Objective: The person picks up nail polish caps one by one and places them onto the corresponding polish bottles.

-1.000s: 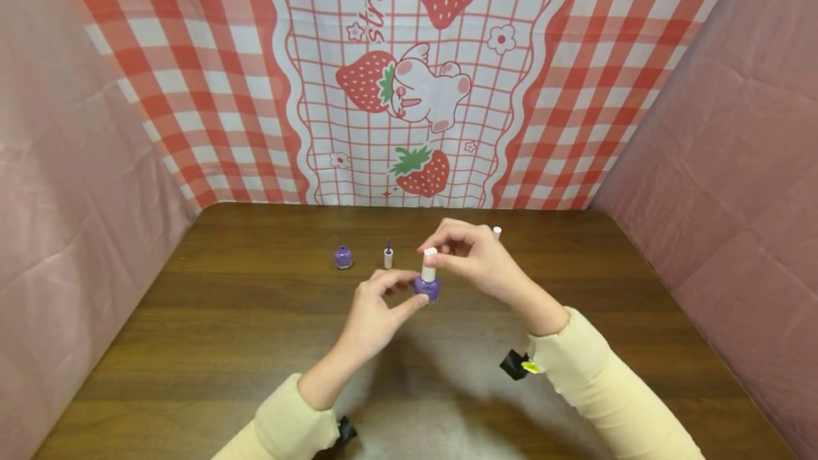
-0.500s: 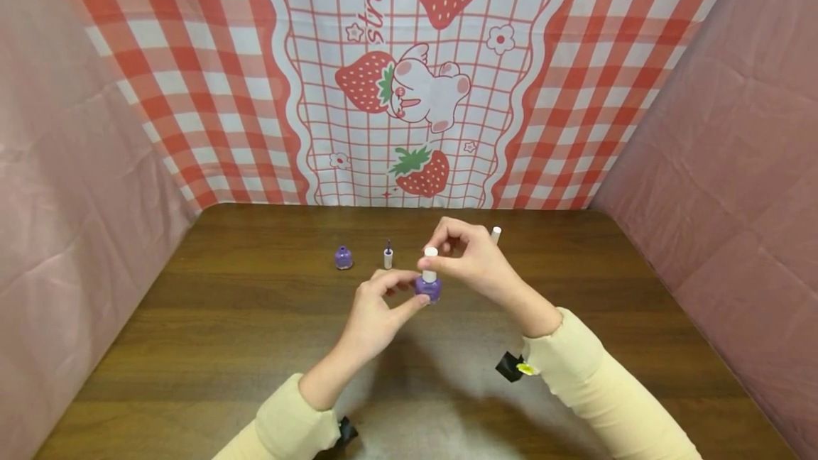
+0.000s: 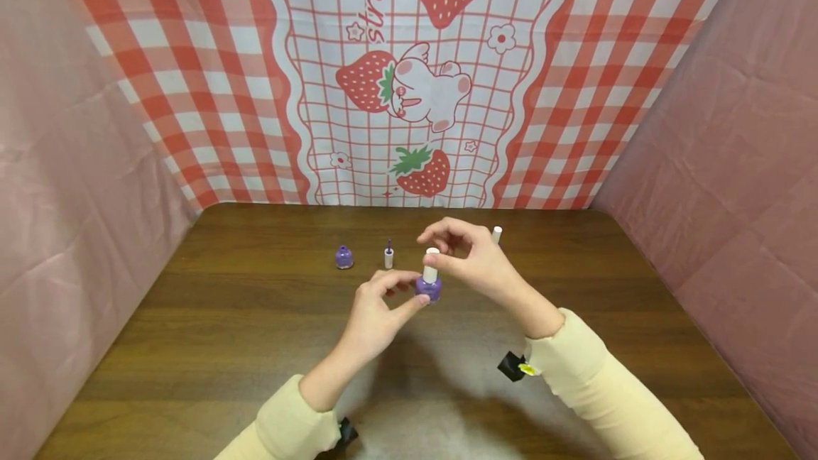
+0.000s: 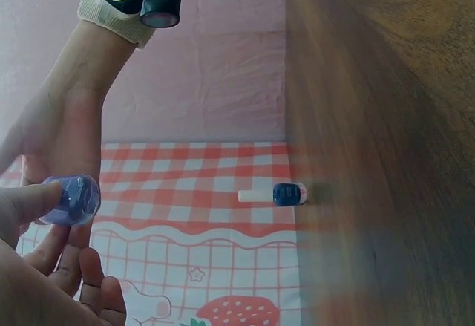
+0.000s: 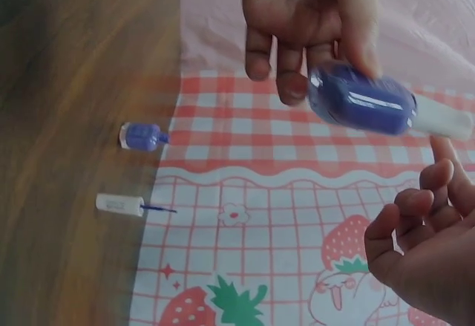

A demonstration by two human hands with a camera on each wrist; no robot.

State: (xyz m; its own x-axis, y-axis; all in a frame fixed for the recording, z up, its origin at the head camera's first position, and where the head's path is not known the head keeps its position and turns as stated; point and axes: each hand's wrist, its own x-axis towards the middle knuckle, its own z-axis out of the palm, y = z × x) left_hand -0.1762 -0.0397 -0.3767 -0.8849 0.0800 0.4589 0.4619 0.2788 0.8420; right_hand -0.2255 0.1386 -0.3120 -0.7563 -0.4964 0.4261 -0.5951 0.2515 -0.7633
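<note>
My left hand [image 3: 377,312] pinches a purple nail polish bottle [image 3: 428,289] by its glass body, between thumb and fingers, above the table. The bottle stands roughly upright with its white cap [image 3: 431,266] on. At that cap is my right hand [image 3: 476,258], thumb against the near side and index finger stretched out behind it. From the right wrist view, the index fingertip meets the cap [image 5: 445,120], while the other fingers curl loosely. The left wrist view has the bottle [image 4: 76,198] with its base toward the camera; its cap is hidden there.
Farther back on the wooden table [image 3: 255,346] stand an uncapped purple polish bottle [image 3: 344,258] and a white cap [image 3: 388,258] with its brush pointing up. A capped dark blue polish bottle [image 4: 288,194] stands behind my right hand. Checked cloth [image 3: 224,91] hangs at the back.
The right index finger closed in on the cap half a second ago and is now stretched away again, the thumb still at the cap. The left hand and bottle stay nearly in place.
</note>
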